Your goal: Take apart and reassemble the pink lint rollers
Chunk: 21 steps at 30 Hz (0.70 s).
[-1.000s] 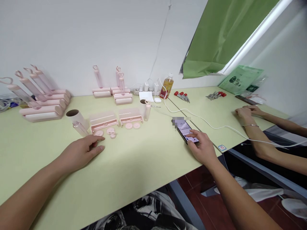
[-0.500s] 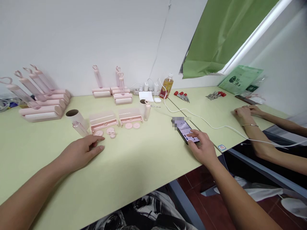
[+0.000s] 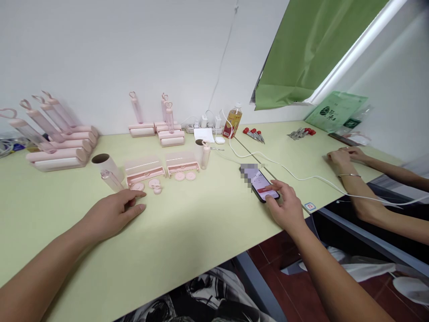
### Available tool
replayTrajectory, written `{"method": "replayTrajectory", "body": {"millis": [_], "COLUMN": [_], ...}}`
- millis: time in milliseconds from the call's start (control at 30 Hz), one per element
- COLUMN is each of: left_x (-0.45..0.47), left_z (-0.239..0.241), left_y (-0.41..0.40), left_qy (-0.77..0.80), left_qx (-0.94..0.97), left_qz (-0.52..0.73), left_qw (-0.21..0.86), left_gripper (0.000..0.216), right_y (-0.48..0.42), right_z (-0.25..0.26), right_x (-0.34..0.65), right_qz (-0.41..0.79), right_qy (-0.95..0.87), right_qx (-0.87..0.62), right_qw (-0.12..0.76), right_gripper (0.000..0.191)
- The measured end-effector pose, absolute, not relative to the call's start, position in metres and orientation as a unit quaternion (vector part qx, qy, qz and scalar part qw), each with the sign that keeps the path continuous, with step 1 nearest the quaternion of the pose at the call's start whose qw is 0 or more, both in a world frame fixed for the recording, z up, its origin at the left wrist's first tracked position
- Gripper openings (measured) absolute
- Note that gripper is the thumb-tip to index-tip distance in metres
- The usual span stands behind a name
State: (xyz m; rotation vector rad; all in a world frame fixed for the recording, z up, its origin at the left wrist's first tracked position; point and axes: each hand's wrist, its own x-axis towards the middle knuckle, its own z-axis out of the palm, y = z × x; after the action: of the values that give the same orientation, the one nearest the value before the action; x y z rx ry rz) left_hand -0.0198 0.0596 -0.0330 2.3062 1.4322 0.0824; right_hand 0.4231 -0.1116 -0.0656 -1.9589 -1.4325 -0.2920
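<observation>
My right hand [image 3: 284,203] lies over the lower end of a smartphone [image 3: 257,184], thumb and fingers apart at its lit screen. The phone rests flat on the table. My left hand [image 3: 115,210] rests on the table with thumb and index finger apart and nothing held. Just beyond it are small round pink caps [image 3: 155,184] and a clear pink handle tube [image 3: 110,180]. A paper-core roll [image 3: 104,164] stands behind that tube. Two open pink lint-roller cases [image 3: 146,173] lie farther back, with two pink discs [image 3: 185,176] in front of the right one.
Assembled pink lint rollers [image 3: 56,154] stand along the wall at left and centre. A drink bottle [image 3: 233,120], a white cable [image 3: 284,165] and red-handled screwdrivers [image 3: 254,134] are at the back. Another person's hands [image 3: 345,156] rest at the right.
The phone screen now shows a different page with a red button. My right thumb and fingers have shifted slightly over the screen. My left hand has stayed still.
</observation>
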Motion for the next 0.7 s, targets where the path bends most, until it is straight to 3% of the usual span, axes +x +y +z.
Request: {"method": "replayTrajectory", "body": {"millis": [700], "left_x": [-0.02], "left_z": [-0.034], "left_y": [0.059], "left_qy": [0.511], "left_qx": [0.831], "left_qz": [0.041], "left_qw": [0.215], "left_gripper": [0.056], "right_y": [-0.091], "right_z": [-0.05], "right_x": [0.44], "right_qz": [-0.025], "right_qy": [-0.522], "right_qx": [-0.767], "right_qw": [0.373], "right_gripper": [0.044]}}
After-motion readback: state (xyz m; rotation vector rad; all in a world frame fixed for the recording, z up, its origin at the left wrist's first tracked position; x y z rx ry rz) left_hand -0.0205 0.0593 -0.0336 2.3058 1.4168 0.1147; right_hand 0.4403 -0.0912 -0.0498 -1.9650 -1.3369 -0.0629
